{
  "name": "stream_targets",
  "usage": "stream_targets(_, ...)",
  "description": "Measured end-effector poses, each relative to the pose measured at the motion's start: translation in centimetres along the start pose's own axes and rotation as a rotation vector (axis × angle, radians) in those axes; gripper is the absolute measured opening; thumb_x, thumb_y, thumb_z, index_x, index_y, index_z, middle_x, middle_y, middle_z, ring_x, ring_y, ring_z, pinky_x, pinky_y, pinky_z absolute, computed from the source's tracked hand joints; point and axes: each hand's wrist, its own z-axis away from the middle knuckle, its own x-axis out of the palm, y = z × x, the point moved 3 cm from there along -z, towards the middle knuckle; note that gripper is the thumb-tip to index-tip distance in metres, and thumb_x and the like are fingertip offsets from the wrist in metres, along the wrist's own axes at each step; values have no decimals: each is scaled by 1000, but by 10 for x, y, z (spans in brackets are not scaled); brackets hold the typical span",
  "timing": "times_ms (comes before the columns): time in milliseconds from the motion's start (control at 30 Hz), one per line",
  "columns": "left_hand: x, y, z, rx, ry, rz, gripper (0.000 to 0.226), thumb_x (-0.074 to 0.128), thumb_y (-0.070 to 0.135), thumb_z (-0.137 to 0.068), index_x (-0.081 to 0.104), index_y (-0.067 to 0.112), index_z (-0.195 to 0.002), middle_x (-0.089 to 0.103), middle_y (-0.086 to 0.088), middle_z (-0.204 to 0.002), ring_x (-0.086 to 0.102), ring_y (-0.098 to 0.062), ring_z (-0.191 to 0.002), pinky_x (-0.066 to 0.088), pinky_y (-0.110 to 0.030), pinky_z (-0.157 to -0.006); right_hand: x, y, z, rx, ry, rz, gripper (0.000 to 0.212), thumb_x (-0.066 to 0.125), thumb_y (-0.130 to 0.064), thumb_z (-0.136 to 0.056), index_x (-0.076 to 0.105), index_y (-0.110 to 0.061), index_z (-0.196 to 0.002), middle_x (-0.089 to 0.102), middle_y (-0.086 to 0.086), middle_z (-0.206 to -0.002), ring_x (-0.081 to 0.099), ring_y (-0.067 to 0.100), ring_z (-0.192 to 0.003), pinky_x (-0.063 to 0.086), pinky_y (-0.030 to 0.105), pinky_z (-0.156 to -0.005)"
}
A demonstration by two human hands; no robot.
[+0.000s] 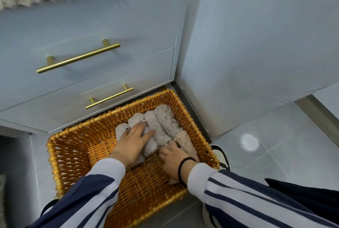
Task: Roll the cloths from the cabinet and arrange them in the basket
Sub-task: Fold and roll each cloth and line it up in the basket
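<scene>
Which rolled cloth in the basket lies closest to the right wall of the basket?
The beige roll by the right hand; the other rolls lie further left and look whiter.

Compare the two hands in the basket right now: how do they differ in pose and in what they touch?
The left hand lies flat with fingers spread over the middle rolled cloths; the right hand has fingers curled at the beige roll by the basket's right wall. The right wrist wears a black bead bracelet; the left wrist is bare. The left hand reaches further towards the cabinet. Both wear striped sleeves and are inside the basket.
</scene>
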Motion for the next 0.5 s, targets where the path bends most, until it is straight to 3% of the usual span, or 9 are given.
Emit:
stream_targets(100, 2, -1, 2, -20, -15, -17, 92, 61, 1, -85, 6, 29, -154, -8, -10, -161, -12, -27, -148, 10, -46, -121, 9, 3, -9, 81, -104, 58, 54, 47, -36, -97, 34, -18, -147, 8, 12, -159, -2, 33, -146, 3, 60, -114)
stream_targets(233, 5, 2, -5, -29, -6, -15, 89, 58, 0, -86, 7, 27, -154, -8, -11, -161, -13, -27, -148, 12, -48, -120, 20, -5, -19, 200, -122, 177, 55, 35, -37, -102, 20, -15, -150, 5, 11, -159, -3, 33, -145, 5, 56, -113)
stream_targets(400, 4, 6, -8, -37, -4, 32, 84, 59, 1, -87, 12, 25, -154, -5, -11, -161, -11, -27, -149, 12, -47, -120, 22, 6, -16, 139, -150, 78, 58, 35, -40, -101, 19, -16, -152, -4, 11, -160, -9, 34, -145, 7, 61, -112)
stream_targets(500, 6, 5, -7, -49, 30, 77, 84, 59, 3, -87, 13, 25, -153, -3, -9, -161, -9, -26, -149, 13, -44, -120, 19, 13, -7, 112, -97, -110, 56, 47, -34, -97, 31, -15, -148, 1, 12, -159, -6, 33, -145, 8, 60, -113)
